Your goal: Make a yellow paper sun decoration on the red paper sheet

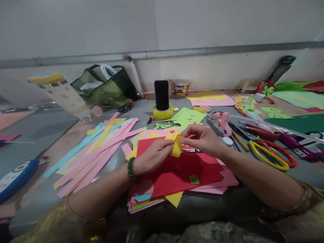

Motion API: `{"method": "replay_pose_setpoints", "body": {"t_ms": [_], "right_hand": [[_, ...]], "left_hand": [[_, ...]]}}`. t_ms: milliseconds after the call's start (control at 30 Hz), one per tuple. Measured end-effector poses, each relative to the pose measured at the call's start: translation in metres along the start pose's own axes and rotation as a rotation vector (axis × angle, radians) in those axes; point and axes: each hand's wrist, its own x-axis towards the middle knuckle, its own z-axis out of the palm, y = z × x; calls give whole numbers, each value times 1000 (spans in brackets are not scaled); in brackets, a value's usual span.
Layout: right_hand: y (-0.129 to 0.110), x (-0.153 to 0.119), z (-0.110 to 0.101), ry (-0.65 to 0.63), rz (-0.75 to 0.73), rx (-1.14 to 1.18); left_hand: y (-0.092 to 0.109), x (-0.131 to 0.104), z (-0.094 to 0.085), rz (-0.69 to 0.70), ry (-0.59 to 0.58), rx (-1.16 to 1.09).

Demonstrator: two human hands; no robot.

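Observation:
Between my two hands is a folded piece of yellow paper [176, 148], held just above a stack of coloured sheets. My left hand [154, 153], with a green bead bracelet [131, 168] at the wrist, pinches the paper's left side. The fingers of my right hand [202, 138] are closed on its upper right edge. Below lies red paper [174, 179] on top of pink and other coloured sheets, with a small green scrap [194, 179] on it. Under my right fingers part of a metal tool [191, 150] shows; its kind is hidden.
Paper strips [101, 148] spread to the left. A phone [161, 95] stands in a tape roll [163, 112] at the back. To the right lie a pink glue gun [221, 121], scissors with yellow and red handles [269, 157] and a purple tool [301, 146]. A tumbler [67, 98] stands back left.

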Motion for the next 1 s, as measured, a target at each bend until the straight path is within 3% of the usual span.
{"method": "replay_pose_setpoints", "body": {"t_ms": [600, 1000], "right_hand": [[-1, 1, 4, 32, 32, 34], [1, 1, 4, 20, 32, 34]], "left_hand": [[0, 1, 5, 42, 166, 55], [0, 1, 6, 50, 174, 70]]}}
